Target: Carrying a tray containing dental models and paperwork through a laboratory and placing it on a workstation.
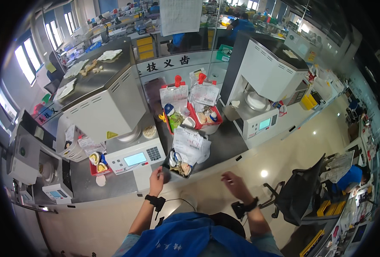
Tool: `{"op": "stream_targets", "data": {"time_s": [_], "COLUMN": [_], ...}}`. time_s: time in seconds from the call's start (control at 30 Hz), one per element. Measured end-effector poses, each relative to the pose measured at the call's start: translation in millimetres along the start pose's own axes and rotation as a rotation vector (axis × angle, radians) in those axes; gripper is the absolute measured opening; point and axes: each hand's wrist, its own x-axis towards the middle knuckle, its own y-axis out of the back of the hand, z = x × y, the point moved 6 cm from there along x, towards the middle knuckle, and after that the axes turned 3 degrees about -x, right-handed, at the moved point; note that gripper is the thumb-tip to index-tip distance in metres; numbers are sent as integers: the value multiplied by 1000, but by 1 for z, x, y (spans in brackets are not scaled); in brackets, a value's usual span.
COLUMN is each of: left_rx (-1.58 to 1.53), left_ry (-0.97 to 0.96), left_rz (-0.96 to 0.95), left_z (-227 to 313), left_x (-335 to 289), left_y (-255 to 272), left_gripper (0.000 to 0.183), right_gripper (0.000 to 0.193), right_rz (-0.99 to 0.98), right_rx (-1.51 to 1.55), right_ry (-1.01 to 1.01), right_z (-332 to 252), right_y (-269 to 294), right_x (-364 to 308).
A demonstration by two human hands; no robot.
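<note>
A black tray point(184, 174) stands at the counter's front edge, holding dental models point(175, 161) in pale and blue tones. White paper sheets point(189, 143) in a clear sleeve lean over its back. At the tray's left corner is my left hand point(156, 181), its fingers drawn together on the rim; the exact contact is small in view. My right hand point(236, 187) hovers right of the tray, in front of the counter. Its fingers are loosely bent and apart, with nothing in them. Both wrists wear black straps with small devices.
Behind the tray, two red trays point(207, 127) hold models and clipped papers. White furnace-like machines with screens flank them, on the left point(134, 159) and right point(263, 123). Another red tray point(100, 170) sits farther left. A black office chair point(301, 188) stands on the floor at right, near a seated person.
</note>
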Motion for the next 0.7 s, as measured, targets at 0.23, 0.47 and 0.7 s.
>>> {"op": "stream_targets", "data": {"time_s": [0.23, 0.47, 0.7], "left_rx": [198, 272, 285], "left_ry": [-93, 169, 343], "left_rz": [8, 67, 166], "left_z": [-6, -6, -15], "left_x": [45, 43, 3], "left_y": [-14, -12, -31], "left_gripper": [29, 11, 15], "right_gripper": [24, 19, 22], "right_rz": [-188, 163, 239], "right_rx": [-41, -53, -11], "right_ry": [-3, 92, 214], "right_z": [68, 81, 93], "right_y": [-62, 25, 48], "right_x": [86, 205, 292]}}
